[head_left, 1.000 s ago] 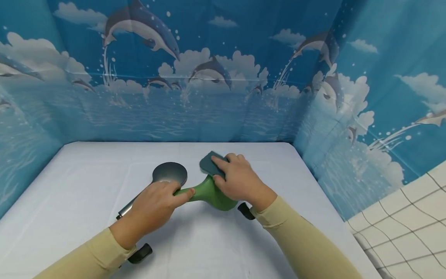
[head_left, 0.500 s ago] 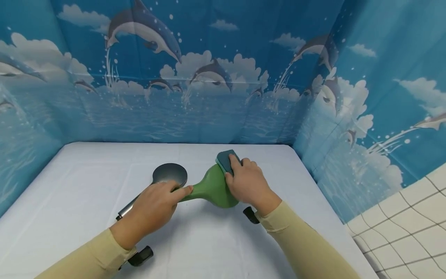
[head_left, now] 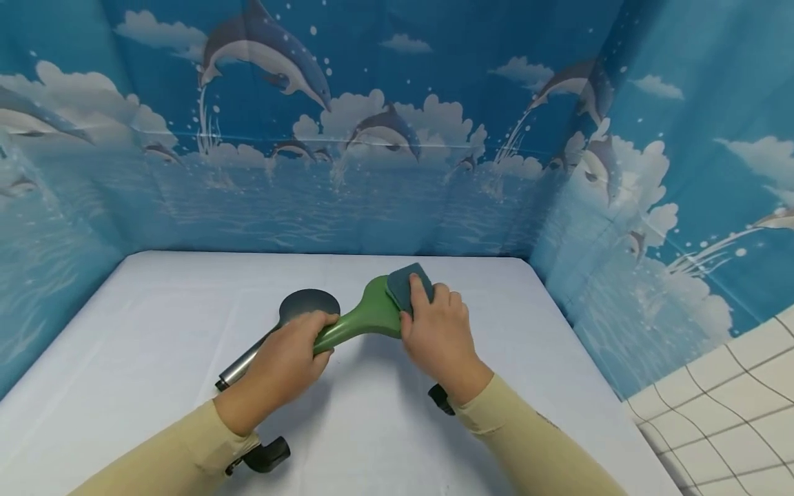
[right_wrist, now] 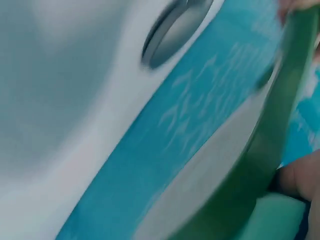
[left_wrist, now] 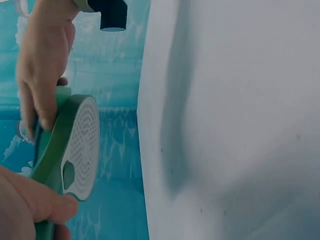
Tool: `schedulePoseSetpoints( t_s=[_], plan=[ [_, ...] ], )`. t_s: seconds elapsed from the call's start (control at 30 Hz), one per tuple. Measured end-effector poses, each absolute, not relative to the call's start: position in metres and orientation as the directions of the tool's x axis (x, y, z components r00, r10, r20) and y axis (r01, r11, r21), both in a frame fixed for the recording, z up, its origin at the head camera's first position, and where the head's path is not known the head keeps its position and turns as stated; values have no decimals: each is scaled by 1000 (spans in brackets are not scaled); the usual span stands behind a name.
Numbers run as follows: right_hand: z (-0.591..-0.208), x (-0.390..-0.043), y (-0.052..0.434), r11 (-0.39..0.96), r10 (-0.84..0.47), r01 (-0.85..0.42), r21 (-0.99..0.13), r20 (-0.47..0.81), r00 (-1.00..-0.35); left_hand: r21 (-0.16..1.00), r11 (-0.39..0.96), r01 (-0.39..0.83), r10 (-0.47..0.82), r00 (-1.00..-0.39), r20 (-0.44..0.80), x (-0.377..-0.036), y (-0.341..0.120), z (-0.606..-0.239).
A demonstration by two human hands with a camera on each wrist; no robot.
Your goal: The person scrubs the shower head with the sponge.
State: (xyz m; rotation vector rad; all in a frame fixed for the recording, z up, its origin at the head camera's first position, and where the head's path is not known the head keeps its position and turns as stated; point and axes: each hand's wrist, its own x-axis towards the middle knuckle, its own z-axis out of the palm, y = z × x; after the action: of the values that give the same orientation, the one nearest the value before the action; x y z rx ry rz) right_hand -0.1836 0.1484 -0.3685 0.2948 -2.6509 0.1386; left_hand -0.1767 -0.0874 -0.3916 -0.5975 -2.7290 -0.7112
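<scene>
Head view: left hand, fingers wrapped round the handle of the green shower head, has tilted it up off the tabletop. Right hand still clamps the scouring pad against its back, now nearer the rim; scrubbing likely continues. Beyond lies a grey shower head.

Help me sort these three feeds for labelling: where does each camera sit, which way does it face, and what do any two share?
Head: worn on the head, looks forward and down at the white table; both forearms show, left hand holding the green shower head, right hand pressing a sponge on it.
Left wrist: looks past the left hand at the shower head's spray face.
Right wrist: blurred, close on the green shower head; a silver shower head lies beyond.
Shared: all three show the green shower head.
</scene>
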Motion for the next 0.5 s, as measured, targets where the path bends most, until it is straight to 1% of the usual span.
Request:
schedulePoseSetpoints(
  t_s=[0.07,0.17,0.23,0.33,0.43,0.5],
  plan=[
    [-373,-175,138,952,-248,-303,-34,493,-834,456,786,417,311,-905,291,-178,-84,-391],
    [-382,-161,119,906,-355,-424,1,547,-758,573,742,349,281,-937,207,-178,-80,-389],
    [-385,-156,111,895,-371,-445,13,574,-730,647,701,301,256,-952,166,-178,-78,-387],
    [-384,-162,114,924,-301,-382,-8,601,-741,721,649,243,222,-967,126,-179,-77,-384],
    [-379,-173,125,951,-217,-306,-51,594,-775,746,633,208,202,-974,100,-180,-75,-382],
    [-377,-177,129,957,-191,-282,-72,577,-794,760,625,177,193,-979,70,-182,-74,-382]
  ],
)
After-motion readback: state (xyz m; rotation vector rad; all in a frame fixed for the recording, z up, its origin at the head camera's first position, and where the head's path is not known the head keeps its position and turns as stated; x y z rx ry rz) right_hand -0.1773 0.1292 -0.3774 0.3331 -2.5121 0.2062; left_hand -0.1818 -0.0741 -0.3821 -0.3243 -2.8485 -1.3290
